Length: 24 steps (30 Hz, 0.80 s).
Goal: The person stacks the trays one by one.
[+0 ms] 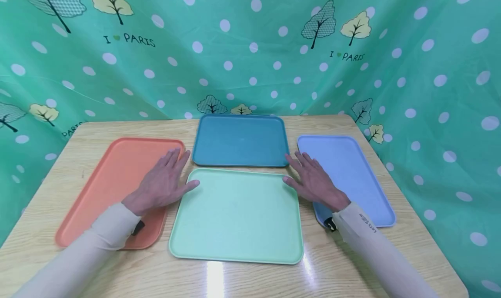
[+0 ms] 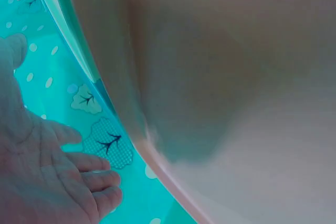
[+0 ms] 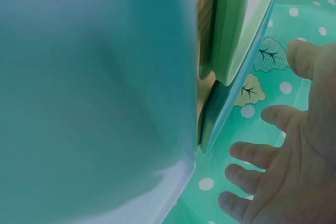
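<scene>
directly below us, our left hand [image 1: 162,182] lies flat with fingers straight and spread, grasping nothing. its palm hovers or rests over the right edge of the orange tray [image 1: 101,189], and its thumb points toward the upper left corner of the mint green tray [image 1: 236,215]; we cannot tell whether the thumb touches that corner. our right hand [image 1: 313,180] mirrors it, fingers straight and relaxed, also grasping nothing. it sits over the left edge of the light blue tray [image 1: 352,172], with its thumb at or just beside the mint green tray's upper right corner.

in the left wrist view, we see the open palm [image 2: 47,182] with loosely extended fingers beside the blurred orange tray surface [image 2: 252,129]. in the right wrist view, the right palm [image 3: 294,171] is open too, next to the light blue tray [image 3: 89,103] and the edge of the mint green tray [image 3: 236,24].

the mint green tray lies flat in the middle of the wooden table [image 1: 242,280], nearest to us, between both hands. just behind it sits a dark teal tray [image 1: 240,139]. the orange tray is on the left and the light blue tray on the right, both angled outward. pale long sleeves [image 1: 78,259] cover both arms. behind the table hangs a green curtain [image 1: 250,50] with white dots, trees and the words "i love paris".
</scene>
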Each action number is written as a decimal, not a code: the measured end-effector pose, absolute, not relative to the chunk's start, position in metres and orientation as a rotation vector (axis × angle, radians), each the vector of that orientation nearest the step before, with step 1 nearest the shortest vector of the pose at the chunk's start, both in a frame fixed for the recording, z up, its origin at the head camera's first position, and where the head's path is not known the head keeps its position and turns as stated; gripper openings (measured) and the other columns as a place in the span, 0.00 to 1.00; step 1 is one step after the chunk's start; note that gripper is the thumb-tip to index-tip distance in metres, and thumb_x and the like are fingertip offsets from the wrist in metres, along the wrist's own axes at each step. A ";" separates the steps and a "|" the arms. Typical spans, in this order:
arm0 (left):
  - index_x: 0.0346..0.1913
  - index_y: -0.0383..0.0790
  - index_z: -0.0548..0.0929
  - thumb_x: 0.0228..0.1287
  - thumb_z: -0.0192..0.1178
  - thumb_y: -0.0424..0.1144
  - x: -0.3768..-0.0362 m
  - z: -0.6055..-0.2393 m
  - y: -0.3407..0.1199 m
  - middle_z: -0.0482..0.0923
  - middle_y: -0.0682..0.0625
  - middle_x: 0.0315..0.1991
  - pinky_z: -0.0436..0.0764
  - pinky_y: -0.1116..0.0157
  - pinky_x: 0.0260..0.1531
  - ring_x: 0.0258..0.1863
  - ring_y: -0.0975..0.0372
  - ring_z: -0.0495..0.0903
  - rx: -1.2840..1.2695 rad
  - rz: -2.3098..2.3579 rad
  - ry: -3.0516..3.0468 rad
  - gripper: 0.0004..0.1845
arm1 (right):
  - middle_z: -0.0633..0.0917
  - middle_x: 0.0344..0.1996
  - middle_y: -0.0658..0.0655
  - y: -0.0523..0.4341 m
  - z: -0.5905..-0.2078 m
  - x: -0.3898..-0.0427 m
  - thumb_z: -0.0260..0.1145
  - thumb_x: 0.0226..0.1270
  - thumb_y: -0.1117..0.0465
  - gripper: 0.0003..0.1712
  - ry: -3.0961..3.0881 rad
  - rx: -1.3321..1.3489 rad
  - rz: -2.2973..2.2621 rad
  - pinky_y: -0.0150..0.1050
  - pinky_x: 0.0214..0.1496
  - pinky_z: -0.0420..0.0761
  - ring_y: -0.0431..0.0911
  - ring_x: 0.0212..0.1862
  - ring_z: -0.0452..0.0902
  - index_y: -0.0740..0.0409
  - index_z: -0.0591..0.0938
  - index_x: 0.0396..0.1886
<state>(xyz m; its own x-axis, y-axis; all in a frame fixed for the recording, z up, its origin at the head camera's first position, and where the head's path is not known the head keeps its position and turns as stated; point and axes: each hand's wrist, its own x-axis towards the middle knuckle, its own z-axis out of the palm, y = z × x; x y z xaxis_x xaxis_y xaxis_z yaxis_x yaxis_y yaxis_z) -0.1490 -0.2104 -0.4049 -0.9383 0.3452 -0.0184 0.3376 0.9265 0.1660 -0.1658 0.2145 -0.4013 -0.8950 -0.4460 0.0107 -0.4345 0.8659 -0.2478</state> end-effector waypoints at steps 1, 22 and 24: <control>0.78 0.33 0.47 0.68 0.47 0.69 -0.148 -0.405 -0.210 0.44 0.29 0.77 0.49 0.43 0.74 0.76 0.37 0.45 0.531 0.263 3.034 0.51 | 0.58 0.74 0.71 0.214 -0.401 -0.166 0.54 0.74 0.43 0.40 2.986 -0.719 -0.388 0.65 0.74 0.54 0.66 0.77 0.48 0.56 0.56 0.78; 0.70 0.21 0.58 0.67 0.54 0.63 -0.142 -0.414 -0.205 0.66 0.27 0.64 0.69 0.43 0.63 0.62 0.38 0.69 0.589 0.388 3.097 0.49 | 0.73 0.63 0.71 0.206 -0.398 -0.167 0.55 0.75 0.48 0.34 2.948 -0.797 -0.438 0.56 0.66 0.71 0.63 0.65 0.70 0.71 0.68 0.67; 0.70 0.20 0.58 0.67 0.54 0.63 -0.141 -0.414 -0.204 0.67 0.26 0.64 0.70 0.43 0.62 0.61 0.38 0.69 0.583 0.381 3.078 0.49 | 0.75 0.61 0.71 0.205 -0.398 -0.167 0.55 0.75 0.50 0.32 2.947 -0.812 -0.434 0.56 0.64 0.73 0.62 0.64 0.71 0.72 0.69 0.66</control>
